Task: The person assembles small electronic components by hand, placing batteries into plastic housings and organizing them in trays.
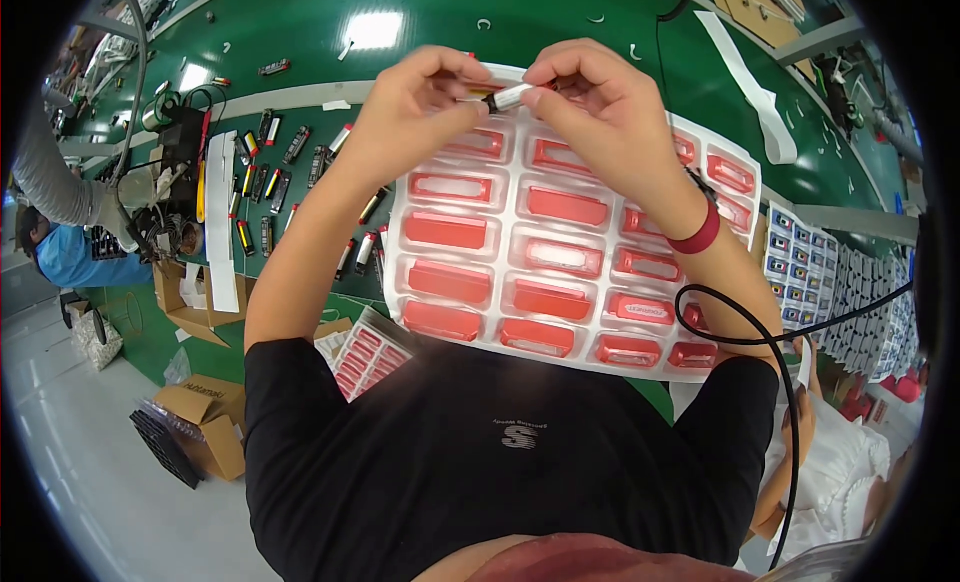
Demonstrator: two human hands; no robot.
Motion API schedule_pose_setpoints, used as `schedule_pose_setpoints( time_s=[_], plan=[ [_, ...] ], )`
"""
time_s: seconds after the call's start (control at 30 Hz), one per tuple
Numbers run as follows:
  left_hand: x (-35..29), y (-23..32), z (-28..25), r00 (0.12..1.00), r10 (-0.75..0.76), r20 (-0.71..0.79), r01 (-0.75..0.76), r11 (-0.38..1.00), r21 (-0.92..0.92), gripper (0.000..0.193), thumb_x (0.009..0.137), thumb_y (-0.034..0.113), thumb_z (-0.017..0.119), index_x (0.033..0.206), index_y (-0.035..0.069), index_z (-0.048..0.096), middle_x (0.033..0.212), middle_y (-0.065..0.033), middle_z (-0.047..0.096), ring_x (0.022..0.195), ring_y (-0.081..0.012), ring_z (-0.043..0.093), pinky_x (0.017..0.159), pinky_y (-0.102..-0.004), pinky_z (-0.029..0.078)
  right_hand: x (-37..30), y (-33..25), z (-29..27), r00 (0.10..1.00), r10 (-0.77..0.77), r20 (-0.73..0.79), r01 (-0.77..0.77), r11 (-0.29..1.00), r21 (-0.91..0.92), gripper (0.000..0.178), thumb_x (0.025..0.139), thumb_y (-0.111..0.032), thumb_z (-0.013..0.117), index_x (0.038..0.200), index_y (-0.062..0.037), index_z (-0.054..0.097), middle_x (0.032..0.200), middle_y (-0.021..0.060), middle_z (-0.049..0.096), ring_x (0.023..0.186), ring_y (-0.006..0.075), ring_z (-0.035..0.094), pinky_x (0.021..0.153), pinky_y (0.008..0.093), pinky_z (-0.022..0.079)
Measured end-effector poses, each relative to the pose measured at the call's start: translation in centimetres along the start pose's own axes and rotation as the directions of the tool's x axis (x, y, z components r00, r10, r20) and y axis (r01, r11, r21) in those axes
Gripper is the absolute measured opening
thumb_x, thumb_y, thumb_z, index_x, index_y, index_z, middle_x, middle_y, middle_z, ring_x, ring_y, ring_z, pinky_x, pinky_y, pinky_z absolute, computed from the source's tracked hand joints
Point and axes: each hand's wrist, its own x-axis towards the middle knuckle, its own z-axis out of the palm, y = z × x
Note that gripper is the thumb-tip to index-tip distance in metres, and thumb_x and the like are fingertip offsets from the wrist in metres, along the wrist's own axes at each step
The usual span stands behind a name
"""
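Over the far part of a blister tray (506, 197), I hold a small white piece with a black end (512, 96). My right hand (606, 107) pinches its white body between thumb and fingers. At the black end, the thumb of my left hand (415, 107) presses close, with the fingers curled above; part of the grip is hidden. The tray is clear plastic with rows of rounded pockets, and red or pink inserts show in many of them. It lies between my forearms, its near edge by my body.
Many small black, white, red and yellow pieces (268, 182) lie scattered left of the tray on the green table (480, 27). A black cable (794, 422) loops over my right forearm. Stacked sheets (800, 262) stand at right; a cardboard box (212, 422) sits lower left. Other people are at both sides.
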Motion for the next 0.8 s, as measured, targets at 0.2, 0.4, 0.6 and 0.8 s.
schedule_pose_setpoints(
  time_s=[0.2, 0.4, 0.6, 0.8],
  plan=[
    [-1.5, 0.9, -0.5, 0.893, 0.082, 0.443, -0.443, 0.333, 0.832, 0.014, 0.083, 0.008, 0.071, 0.097, 0.005, 0.069, 0.101, -0.0117, 0.066, 0.085, -0.0304, 0.067, 0.077, -0.0411, 0.056, 0.1, 0.2, -2.9, 0.987, -0.117, -0.110, 0.098, 0.981, -0.168, 0.017, 0.092, -0.003, 0.069, 0.108, 0.0024, 0.071, 0.103, 0.0056, 0.069, 0.091, 0.0126, 0.067, 0.081, 0.0263, 0.055],
    [-1.8, 2.1, -0.7, 0.934, 0.276, 0.226, -0.356, 0.752, 0.555, 0.025, 0.090, 0.000, 0.067, 0.114, 0.002, 0.063, 0.102, -0.0095, 0.066, 0.092, -0.0224, 0.070, 0.078, -0.0339, 0.055, -0.3, -1.0, -2.4, 0.925, 0.379, -0.023, -0.308, 0.784, 0.538, 0.018, 0.095, -0.005, 0.069, 0.110, 0.0040, 0.070, 0.104, 0.0103, 0.072, 0.091, 0.0161, 0.070, 0.084, 0.0281, 0.056],
    [-1.7, 0.7, 0.5, 0.974, 0.141, 0.175, -0.147, 0.989, 0.022, 0.049, 0.096, -0.010, 0.054, 0.142, 0.000, 0.044, 0.141, -0.0132, 0.052, 0.119, -0.0206, 0.064, 0.102, -0.0322, 0.050, 0.2, -1.8, -0.7, 0.978, 0.206, -0.027, -0.181, 0.911, 0.371, 0.020, 0.098, -0.002, 0.064, 0.116, 0.0044, 0.068, 0.103, 0.0117, 0.072, 0.094, 0.0176, 0.071, 0.086, 0.0295, 0.059],
    [-1.4, 0.3, 2.3, 0.988, 0.124, 0.089, -0.126, 0.992, 0.021, 0.044, 0.096, -0.011, 0.050, 0.138, 0.001, 0.042, 0.140, -0.0131, 0.054, 0.125, -0.0172, 0.056, 0.108, -0.0334, 0.045, 0.3, -2.3, -0.2, 0.981, 0.148, -0.123, -0.134, 0.984, 0.118, 0.021, 0.096, -0.002, 0.068, 0.116, 0.0041, 0.068, 0.103, 0.0097, 0.073, 0.094, 0.0143, 0.070, 0.085, 0.0258, 0.057]
  ],
)
